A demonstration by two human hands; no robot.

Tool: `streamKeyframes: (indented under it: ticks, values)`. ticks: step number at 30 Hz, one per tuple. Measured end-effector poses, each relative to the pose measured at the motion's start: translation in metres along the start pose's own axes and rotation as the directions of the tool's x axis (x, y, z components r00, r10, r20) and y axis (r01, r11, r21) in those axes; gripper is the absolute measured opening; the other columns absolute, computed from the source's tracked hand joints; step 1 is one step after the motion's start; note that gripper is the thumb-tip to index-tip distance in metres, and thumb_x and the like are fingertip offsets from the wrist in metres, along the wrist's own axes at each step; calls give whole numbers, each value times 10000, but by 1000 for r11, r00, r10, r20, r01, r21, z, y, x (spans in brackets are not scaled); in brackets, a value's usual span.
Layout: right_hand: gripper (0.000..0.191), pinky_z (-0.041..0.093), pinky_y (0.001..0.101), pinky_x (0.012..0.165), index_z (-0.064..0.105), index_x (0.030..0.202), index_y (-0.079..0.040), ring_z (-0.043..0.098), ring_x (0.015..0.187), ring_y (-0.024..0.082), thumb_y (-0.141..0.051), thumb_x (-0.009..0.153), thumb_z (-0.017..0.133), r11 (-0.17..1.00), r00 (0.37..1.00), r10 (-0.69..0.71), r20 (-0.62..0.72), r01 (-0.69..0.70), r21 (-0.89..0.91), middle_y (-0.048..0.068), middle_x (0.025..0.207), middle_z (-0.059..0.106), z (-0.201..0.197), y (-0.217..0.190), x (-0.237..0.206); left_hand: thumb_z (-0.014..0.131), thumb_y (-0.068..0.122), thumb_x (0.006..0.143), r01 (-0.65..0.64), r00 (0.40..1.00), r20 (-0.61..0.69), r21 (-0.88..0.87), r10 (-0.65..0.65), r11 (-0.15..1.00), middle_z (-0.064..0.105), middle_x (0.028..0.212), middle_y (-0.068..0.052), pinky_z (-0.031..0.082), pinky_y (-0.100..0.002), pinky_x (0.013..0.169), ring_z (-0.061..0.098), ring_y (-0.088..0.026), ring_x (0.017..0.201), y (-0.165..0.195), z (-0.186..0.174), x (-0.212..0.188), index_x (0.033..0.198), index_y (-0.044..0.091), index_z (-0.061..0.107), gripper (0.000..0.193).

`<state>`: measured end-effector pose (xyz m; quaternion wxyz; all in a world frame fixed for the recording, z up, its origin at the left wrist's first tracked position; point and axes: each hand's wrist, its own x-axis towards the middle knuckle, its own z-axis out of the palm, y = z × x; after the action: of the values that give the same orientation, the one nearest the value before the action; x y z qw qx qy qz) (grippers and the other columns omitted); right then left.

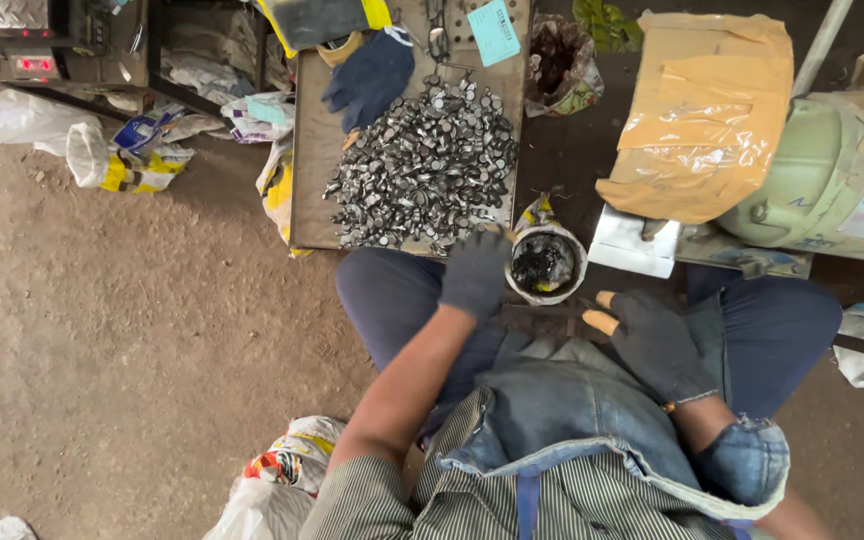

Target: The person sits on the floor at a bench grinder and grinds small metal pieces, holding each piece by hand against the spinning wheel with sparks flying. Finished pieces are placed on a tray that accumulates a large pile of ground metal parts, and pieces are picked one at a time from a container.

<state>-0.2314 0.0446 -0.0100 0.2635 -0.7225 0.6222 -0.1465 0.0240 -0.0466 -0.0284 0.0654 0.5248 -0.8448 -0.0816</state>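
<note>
Gloves cover both of my hands, dark knit ones. My left hand (475, 272) sits just past twelve o'clock from my lap, at the near edge of the metal tray (310, 160), knuckles toward the camera and fingers curled downward; I cannot tell whether they pinch anything, since the fingertips are hidden beneath the hand. It lies just beside the small round tin (546, 264), at the tin's nine o'clock, touching or nearly touching its rim. The tin holds something black and glossy.

My right hand (657, 342) rests over my right thigh at about two o'clock from my lap, at the tin's four o'clock and apart from it. Its fingers are loosely spread and hold nothing; two bare fingertips (600, 322) poke out of the glove, pointing toward nine o'clock.

A pile of small dark metal pieces (422, 165) fills the tray's far half at twelve o'clock, reaching down close to my left hand. A spare blue glove (370, 75) lies at the pile's eleven o'clock. A brown taped parcel (702, 115) sits at two o'clock, with a pale green cylinder (822, 185) beside it at three. White plastic bags (72, 140) lie on the dirt floor at ten o'clock.
</note>
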Motion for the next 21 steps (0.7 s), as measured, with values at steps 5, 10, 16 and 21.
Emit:
streamKeyframes:
  ticks: [5,10,16,21]
  values:
    - [447,530,413,851,729,1151,-59,683,1022,328,-415,882,699,997,996,62,60,-65,50,129,1079,725,-20,-17,6,631,150,857,32,994,98,97,-42,995,675,1099,-103,495,-477,802,626,-334,1050,-23,-1,30,1324,137,587,470]
    - [436,535,395,844,730,1126,-65,685,1009,305,-392,838,736,984,997,81,-5,-79,157,118,1063,722,-61,-47,-3,627,207,904,260,956,184,-157,-230,953,733,1039,-119,524,-472,844,677,-332,1031,-1,-11,33,1277,124,587,384]
    - [466,537,388,750,693,1185,-53,677,931,303,-362,839,733,942,952,-294,-88,304,145,127,1043,684,-94,-67,-5,653,207,983,285,891,389,-881,235,378,725,931,-110,551,-337,823,689,-185,830,57,-71,-16,1522,52,360,633]
    - [300,486,452,668,760,1023,-115,674,808,321,-302,792,804,985,976,-173,-135,171,-29,104,869,692,-97,-51,-1,661,257,1001,15,980,106,-883,167,470,680,1220,-157,528,-396,950,676,-300,1104,73,-87,2,1457,70,464,531]
